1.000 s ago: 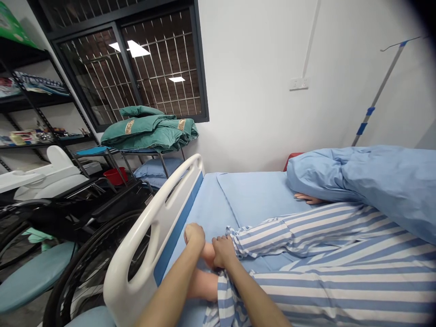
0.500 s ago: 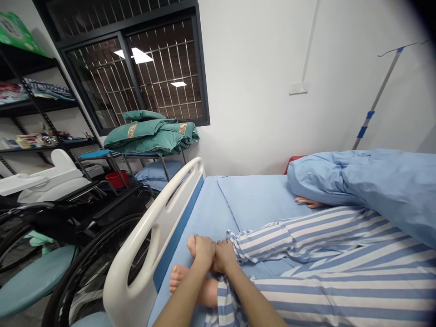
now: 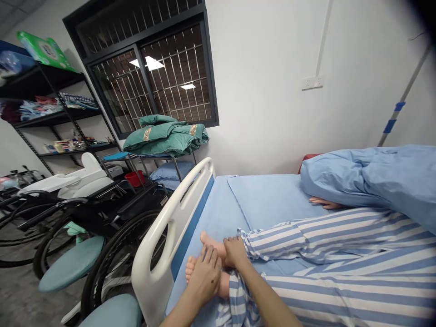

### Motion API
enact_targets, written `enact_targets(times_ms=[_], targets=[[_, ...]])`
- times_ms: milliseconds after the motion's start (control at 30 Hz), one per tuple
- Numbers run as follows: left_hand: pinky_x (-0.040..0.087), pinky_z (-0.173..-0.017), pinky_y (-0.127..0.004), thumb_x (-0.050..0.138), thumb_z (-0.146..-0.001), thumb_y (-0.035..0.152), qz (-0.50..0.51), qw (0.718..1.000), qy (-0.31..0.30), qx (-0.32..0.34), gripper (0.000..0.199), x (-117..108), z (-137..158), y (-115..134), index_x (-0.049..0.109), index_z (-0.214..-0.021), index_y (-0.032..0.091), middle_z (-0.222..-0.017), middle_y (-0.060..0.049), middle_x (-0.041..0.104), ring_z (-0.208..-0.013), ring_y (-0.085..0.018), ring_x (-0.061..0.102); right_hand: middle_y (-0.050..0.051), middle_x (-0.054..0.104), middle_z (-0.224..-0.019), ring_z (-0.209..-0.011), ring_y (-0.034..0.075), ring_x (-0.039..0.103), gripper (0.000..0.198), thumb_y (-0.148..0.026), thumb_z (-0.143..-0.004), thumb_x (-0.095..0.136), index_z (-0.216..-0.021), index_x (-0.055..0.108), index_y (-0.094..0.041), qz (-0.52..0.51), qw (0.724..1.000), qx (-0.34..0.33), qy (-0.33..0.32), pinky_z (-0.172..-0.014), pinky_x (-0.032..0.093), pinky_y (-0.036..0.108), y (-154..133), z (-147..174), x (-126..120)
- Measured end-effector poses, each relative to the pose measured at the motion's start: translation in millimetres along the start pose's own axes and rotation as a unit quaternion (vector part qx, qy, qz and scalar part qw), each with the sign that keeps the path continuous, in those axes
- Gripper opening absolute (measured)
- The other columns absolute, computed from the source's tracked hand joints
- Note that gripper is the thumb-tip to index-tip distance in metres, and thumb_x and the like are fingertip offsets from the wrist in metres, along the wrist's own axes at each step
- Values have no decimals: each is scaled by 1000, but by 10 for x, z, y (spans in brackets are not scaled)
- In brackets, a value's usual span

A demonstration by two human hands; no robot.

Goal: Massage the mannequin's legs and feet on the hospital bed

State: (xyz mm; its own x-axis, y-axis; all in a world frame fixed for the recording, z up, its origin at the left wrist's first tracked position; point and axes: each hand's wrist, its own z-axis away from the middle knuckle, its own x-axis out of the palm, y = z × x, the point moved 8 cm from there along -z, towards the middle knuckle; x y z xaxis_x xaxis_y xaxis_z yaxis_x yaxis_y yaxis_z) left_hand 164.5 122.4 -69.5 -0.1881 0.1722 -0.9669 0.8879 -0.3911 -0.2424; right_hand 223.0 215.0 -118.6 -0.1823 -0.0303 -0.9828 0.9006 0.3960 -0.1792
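A person in blue-and-white striped trousers (image 3: pixel 316 286) lies on the bed, bare feet toward the footboard. My right hand (image 3: pixel 235 252) is closed round the ankle of the far foot (image 3: pixel 213 243). Over the near foot (image 3: pixel 190 268) is my left hand (image 3: pixel 206 272), its fingers stretched out and slightly apart; they reach toward the side of the far foot. Whether the left palm presses on the near foot is hidden. The near ankle (image 3: pixel 224 285) shows beside my left wrist, below the trouser cuff.
The white footboard (image 3: pixel 153 240) stands just left of the feet. Beyond it are a wheelchair (image 3: pixel 112 227), a black shelf (image 3: pixel 64 109) and folded green quilts (image 3: pixel 166 136). A blue quilt (image 3: pixel 371 181) covers the person's upper body; a hand (image 3: pixel 325 202) shows at its edge.
My left hand has let go of the far foot and shifted down over the near foot, fingers now extended. My right hand stays at the far ankle. The view has turned slightly left.
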Motion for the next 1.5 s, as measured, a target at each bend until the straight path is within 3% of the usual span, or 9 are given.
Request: enact_targets(times_ms=[100,200,367,767,933,1033,1200,1367,1500], targets=[[21,-97,-48,39,-77,26,-25,995,93,-21,33,-154,261,-245,57,-101,16,-118,-12,50,-113,-29,38,11,60,-91,-88,27,54,58,-40,-43,72,-92,55,-14,-1,1000,-1,-4,-84,31,39,-4,4,-2],[38,-83,-39,34,-80,25,-47,983,141,-112,32,-246,422,-531,56,-103,20,-105,-10,56,-96,-23,50,10,60,-90,-86,27,54,59,-44,-41,72,-90,55,-15,-4,1000,1,6,-84,31,39,-7,12,-31],[41,-51,-27,28,-82,25,-38,978,45,-199,34,-222,326,-704,56,-102,21,-86,-8,58,-65,-18,58,11,61,-91,-86,27,54,62,-47,-42,70,-92,56,-15,-4,1000,6,-5,-84,32,39,-13,26,-51],[40,-59,-31,44,-70,9,-64,976,-177,-111,22,-26,-180,-514,66,-71,12,-60,-11,60,-65,-23,60,10,58,-94,-91,27,50,50,-37,-50,68,-93,55,-15,-17,1000,-11,6,-85,30,37,-36,107,-112],[41,-58,-32,40,-74,11,-53,980,-164,-99,27,-84,-181,-498,67,-79,12,-68,-13,64,-68,-24,61,7,54,-100,-97,23,45,24,-37,-75,50,-91,53,-19,-87,992,-35,81,-86,29,33,-139,419,-418],[41,-57,-32,38,-75,10,-41,982,-153,-99,30,-139,-169,-496,67,-81,12,-73,-14,65,-71,-25,61,6,53,-101,-97,20,44,22,-36,-83,39,-93,52,-21,-141,980,-84,111,-87,29,31,-311,684,-555],[41,-60,-32,34,-77,12,-15,985,-110,-132,32,-218,-117,-542,66,-83,13,-76,-14,65,-75,-24,61,5,55,-103,-93,26,49,45,-43,-59,62,-97,51,-21,-155,976,-148,25,-77,37,32,-536,854,-239],[42,-60,-30,29,-80,13,23,975,-32,-217,34,-257,4,-669,63,-80,13,-73,-12,64,-74,-22,61,7,60,-96,-84,29,57,50,-30,-48,67,-95,51,-21,-101,992,-62,-47,-68,43,34,-430,699,145],[42,-56,-28,24,-84,17,17,955,34,-293,37,-265,179,-749,60,-88,15,-72,-10,65,-69,-22,62,10,62,-94,-80,32,59,55,-31,-46,68,-97,51,-21,-55,997,-4,-61,-66,45,38,-381,677,185]])
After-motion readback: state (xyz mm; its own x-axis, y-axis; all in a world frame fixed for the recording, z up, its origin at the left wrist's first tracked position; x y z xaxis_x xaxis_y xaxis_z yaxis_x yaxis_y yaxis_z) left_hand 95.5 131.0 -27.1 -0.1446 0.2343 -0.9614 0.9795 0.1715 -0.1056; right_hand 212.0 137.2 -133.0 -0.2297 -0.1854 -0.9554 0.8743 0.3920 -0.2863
